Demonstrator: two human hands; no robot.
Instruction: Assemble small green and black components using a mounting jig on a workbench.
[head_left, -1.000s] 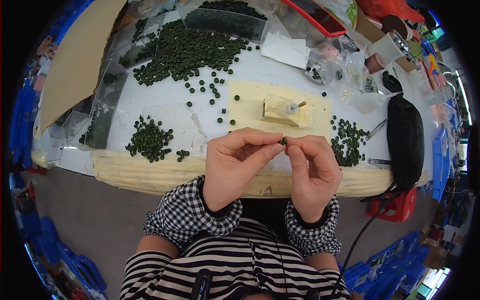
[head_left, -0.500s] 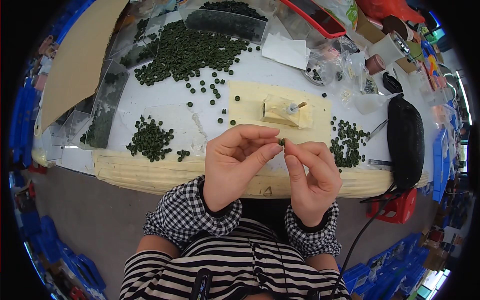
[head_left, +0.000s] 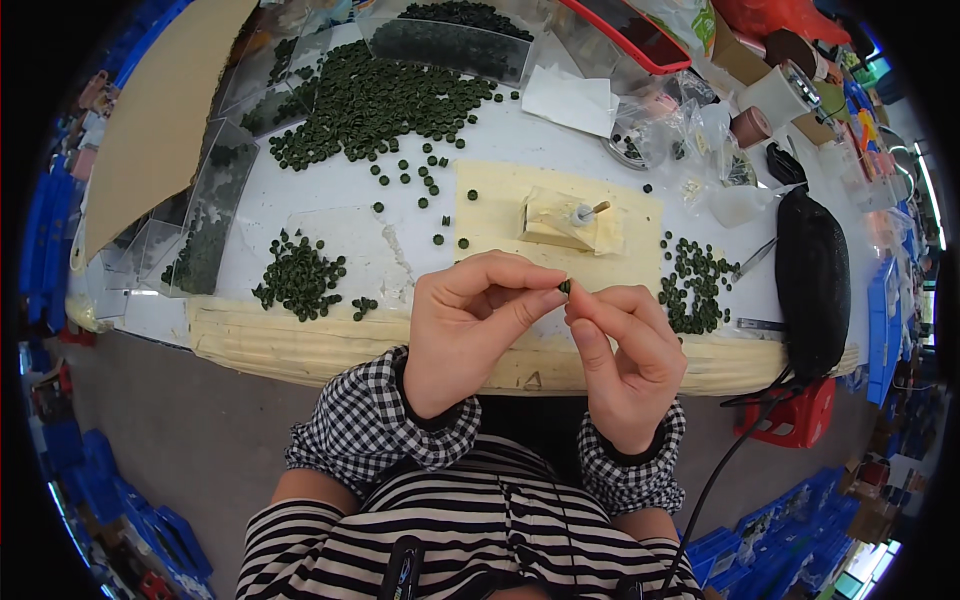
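Both hands are raised above the near edge of the desk point(head_left: 330, 225). The left hand point(head_left: 470, 335) & right hand point(head_left: 625, 365) meet at fingertips – together they pinch one small dark green disc point(head_left: 565, 287), other fingers curled in. Behind the disc stands a small cream block point(head_left: 570, 222) w/ a peg, on a yellow mat point(head_left: 500, 200). Green disc piles lie left point(head_left: 300, 278), right point(head_left: 695, 285) & far back point(head_left: 375, 100).

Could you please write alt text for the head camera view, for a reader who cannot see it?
Left hand and right hand pinch a small dark green disc together above a white table strewn with heaps of similar discs.
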